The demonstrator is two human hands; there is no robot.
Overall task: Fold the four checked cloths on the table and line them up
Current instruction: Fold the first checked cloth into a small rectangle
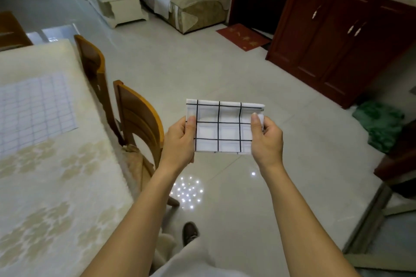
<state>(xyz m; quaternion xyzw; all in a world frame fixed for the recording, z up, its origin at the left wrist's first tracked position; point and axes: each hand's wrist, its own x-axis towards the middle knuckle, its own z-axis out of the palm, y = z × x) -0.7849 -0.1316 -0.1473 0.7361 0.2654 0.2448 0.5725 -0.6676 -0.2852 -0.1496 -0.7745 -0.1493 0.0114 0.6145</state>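
**Folded checked cloth held in the air, off the table, by both hands.**

The left hand [181, 139] and right hand [265, 139] are apart, each pinching one short side of the folded checked cloth [222, 128]. The thumbs lie on its near face and the fingers curl behind it. Holding opposite edges probably keeps the layers taut and square, so the fold can be checked or tightened before setting down. The cloth hangs over the tiled floor [225, 69], to the right of the nearer wooden chair [139, 119] and well apart from the table [56, 186]. Farther left, an unfolded checked cloth [33, 112] lies flat on the table, apparently awaiting its turn; the other two cloths are not in view. A red cabinet [337, 36] and a sofa [198, 0] stand beyond.
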